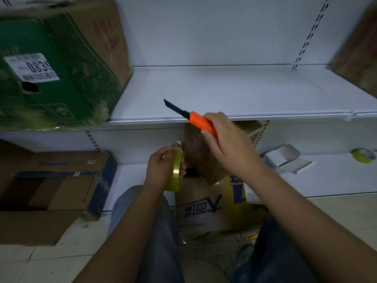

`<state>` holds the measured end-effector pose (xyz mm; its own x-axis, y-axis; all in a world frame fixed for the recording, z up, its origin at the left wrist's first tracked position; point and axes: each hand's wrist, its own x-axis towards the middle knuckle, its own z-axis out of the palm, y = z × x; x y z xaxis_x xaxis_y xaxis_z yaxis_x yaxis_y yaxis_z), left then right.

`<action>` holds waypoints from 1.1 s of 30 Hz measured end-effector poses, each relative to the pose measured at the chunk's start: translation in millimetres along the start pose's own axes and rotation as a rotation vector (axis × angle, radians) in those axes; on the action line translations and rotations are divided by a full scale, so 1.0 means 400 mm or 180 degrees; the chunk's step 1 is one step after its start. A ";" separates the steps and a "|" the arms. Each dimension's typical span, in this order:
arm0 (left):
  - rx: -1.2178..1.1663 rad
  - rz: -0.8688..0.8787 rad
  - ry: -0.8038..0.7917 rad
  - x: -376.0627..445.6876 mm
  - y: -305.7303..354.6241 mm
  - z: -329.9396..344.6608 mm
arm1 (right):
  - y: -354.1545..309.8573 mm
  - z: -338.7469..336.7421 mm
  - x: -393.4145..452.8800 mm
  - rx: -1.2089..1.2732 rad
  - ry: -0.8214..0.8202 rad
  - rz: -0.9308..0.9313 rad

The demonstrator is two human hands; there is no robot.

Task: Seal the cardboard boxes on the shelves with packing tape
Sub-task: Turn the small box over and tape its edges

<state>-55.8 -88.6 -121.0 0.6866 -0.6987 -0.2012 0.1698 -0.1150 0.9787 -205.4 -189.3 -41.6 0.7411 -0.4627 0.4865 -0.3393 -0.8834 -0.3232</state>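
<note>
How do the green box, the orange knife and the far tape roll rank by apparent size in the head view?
1. green box, though nearest the camera
2. orange knife
3. far tape roll

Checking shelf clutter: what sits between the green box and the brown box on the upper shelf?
Nothing: the head view shows bare white shelf between the green box and brown box.

A yellowish roll of packing tape (177, 172) stands on edge, seen nearly side-on, just left of a tan cardboard box (212, 207) with blue lettering on its front face. The box sits on the floor against the bottom shelf (130, 176), a brown flap raised. Another box — green-printed, with a white label (61, 64) (the digits 083 are readable) — sits on the upper shelf (224, 92) at left.
</note>
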 end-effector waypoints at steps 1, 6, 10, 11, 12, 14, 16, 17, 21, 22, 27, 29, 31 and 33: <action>-0.0081 0.0020 0.0019 -0.019 0.010 -0.002 | 0.014 -0.011 0.041 -0.0348 0.0133 -0.0185; -0.0017 0.0298 0.0041 -0.103 0.053 -0.024 | 0.124 0.001 0.209 -0.0538 -0.0085 -0.0038; -0.0148 0.0513 0.0010 -0.130 0.090 -0.044 | 0.139 0.033 0.254 -0.0649 -0.0473 0.0503; -0.0117 0.0591 0.0027 -0.133 0.102 -0.049 | 0.123 0.036 0.255 -0.0415 -0.0237 0.0604; -0.0081 0.0677 0.0044 -0.137 0.112 -0.056 | 0.094 0.036 0.252 -0.0019 0.0095 0.0676; -0.0112 0.0787 0.0085 -0.139 0.128 -0.065 | 0.017 0.032 0.229 0.1224 0.0359 0.0886; -0.0197 0.0807 0.0134 -0.135 0.141 -0.069 | -0.049 0.029 0.206 0.2161 -0.0391 0.1080; -0.0199 0.0800 0.0158 -0.130 0.143 -0.071 | -0.073 0.028 0.200 0.2115 -0.0917 0.1018; -0.0053 0.0770 0.0231 -0.118 0.162 -0.077 | -0.100 0.045 0.204 0.1721 -0.1305 0.0715; -0.0044 0.0748 0.0261 -0.116 0.168 -0.079 | -0.105 0.051 0.210 0.1802 -0.1152 0.0733; -0.0038 0.0396 0.0273 -0.071 0.170 -0.089 | -0.124 0.098 0.242 0.1359 -0.0669 0.0446; 0.0066 0.0267 0.0267 -0.054 0.174 -0.090 | -0.128 0.117 0.251 0.1287 -0.0439 0.0467; -0.0016 0.0044 0.0245 -0.034 0.178 -0.091 | -0.120 0.137 0.257 0.1326 -0.0270 0.0551; -0.0040 -0.0179 0.0227 -0.009 0.180 -0.093 | -0.108 0.159 0.266 0.1378 -0.0156 0.0656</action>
<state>-19.7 -67.8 -51.4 0.7243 -0.6392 -0.2587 0.2182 -0.1434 0.9653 -75.2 -195.5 -27.5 0.7138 -0.6115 0.3413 -0.2173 -0.6567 -0.7222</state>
